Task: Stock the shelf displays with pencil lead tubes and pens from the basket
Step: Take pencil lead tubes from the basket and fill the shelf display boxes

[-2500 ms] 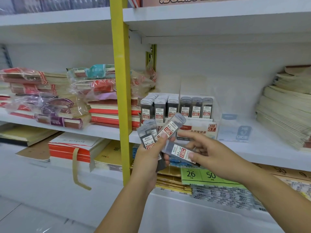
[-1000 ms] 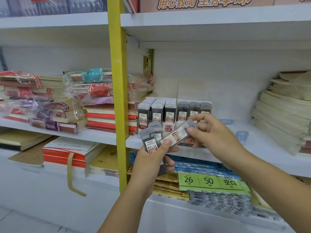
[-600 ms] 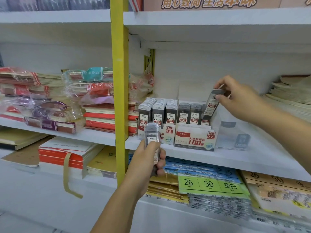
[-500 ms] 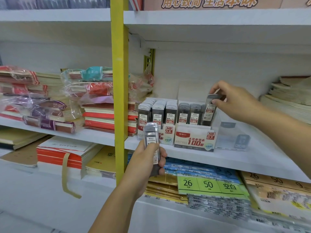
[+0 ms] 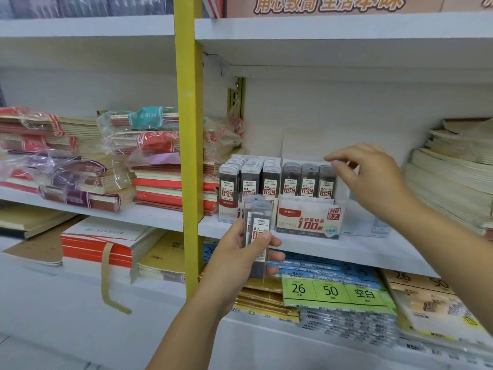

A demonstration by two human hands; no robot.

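- While left hand point(image 5: 237, 263) grips a small stack of lead tubes point(image 5: 258, 231) at 7 o'clock of the 0.7 box point(image 5: 306, 221), right hand point(image 5: 373, 180) hangs loose-fingered and holds nothing, fingertips point(image 5: 334, 163) just at the top of the end tube point(image 5: 326, 180), 3 o'clock end of the front row
- Risk: a withdrawing fingertip may catch that tube's top and tip it, since no neighbour props its 3 o'clock side
- Risk: thumb alone pins the held stack in front, so one tube may slide out
- Risk: 0.5 tubes point(image 5: 249, 180) stand just at 9 o'clock with look-alike labels, so misfiling is likely
- Change: half a second ago the right hand pinched the end tube above the row; now seated, released
- Basket: not in view
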